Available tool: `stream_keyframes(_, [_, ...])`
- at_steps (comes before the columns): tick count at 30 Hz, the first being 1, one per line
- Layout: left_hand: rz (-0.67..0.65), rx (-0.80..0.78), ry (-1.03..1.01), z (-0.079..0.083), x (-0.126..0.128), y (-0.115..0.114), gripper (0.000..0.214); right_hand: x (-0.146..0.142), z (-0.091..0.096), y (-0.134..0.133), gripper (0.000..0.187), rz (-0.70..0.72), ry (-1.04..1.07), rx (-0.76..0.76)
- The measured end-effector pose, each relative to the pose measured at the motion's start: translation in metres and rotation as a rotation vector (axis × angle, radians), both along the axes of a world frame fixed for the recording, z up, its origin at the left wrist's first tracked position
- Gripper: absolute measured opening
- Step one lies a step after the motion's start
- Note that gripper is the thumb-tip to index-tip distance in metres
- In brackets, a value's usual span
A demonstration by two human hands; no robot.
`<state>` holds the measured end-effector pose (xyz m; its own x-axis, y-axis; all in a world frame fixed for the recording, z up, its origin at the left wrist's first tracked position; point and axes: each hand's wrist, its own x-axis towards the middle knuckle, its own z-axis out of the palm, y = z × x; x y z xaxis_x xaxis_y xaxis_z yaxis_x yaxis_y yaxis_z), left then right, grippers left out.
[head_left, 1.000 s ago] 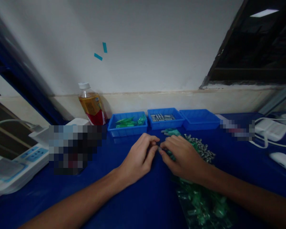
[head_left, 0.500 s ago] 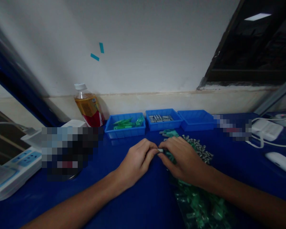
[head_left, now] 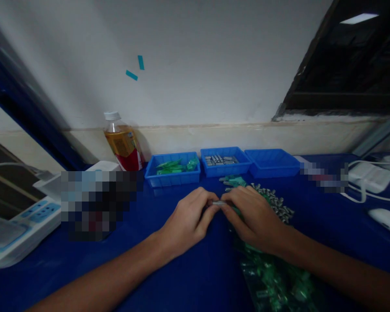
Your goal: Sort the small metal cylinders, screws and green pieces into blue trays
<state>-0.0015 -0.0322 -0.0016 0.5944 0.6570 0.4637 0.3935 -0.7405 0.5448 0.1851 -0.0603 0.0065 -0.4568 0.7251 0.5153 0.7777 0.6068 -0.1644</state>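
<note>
Between my two hands is a small silvery cylindrical piece [head_left: 219, 203], pinched by the fingertips of my left hand [head_left: 192, 216] at one end and of my right hand [head_left: 251, 214] at the other. Its exact kind is too small to make out. Partly behind my right hand lies a heap of small metal parts [head_left: 279, 208] on the blue table. Green and silver pieces [head_left: 234, 180] lie just beyond my right fingers. Under my right forearm is a clear bag of green parts [head_left: 276, 277], partly hidden.
Along the wall stand a blue tray with green pieces [head_left: 172, 178], a blue tray with metal cylinders [head_left: 225, 170] and another blue tray [head_left: 273, 164]. A drink bottle [head_left: 123, 143] and a power strip [head_left: 40, 216] are at left; a white device [head_left: 388, 221] is at right.
The silvery piece now shows more of its length between my fingertips. Both hands keep their pinch in nearly the same place; the whole view has shifted slightly.
</note>
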Motion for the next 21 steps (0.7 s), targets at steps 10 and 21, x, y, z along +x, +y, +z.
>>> stream_keyframes(10, [0.005, -0.022, -0.021, 0.0011, -0.0008, -0.0010, 0.016, 0.0010, 0.0002, -0.0013, 0.016, 0.006, -0.005, 0.026])
stream_keyframes(21, [-0.027, -0.025, -0.058, 0.0017, -0.0012, -0.0001, 0.012, 0.0017, -0.0012, 0.0002, 0.011, 0.035, 0.070, 0.026])
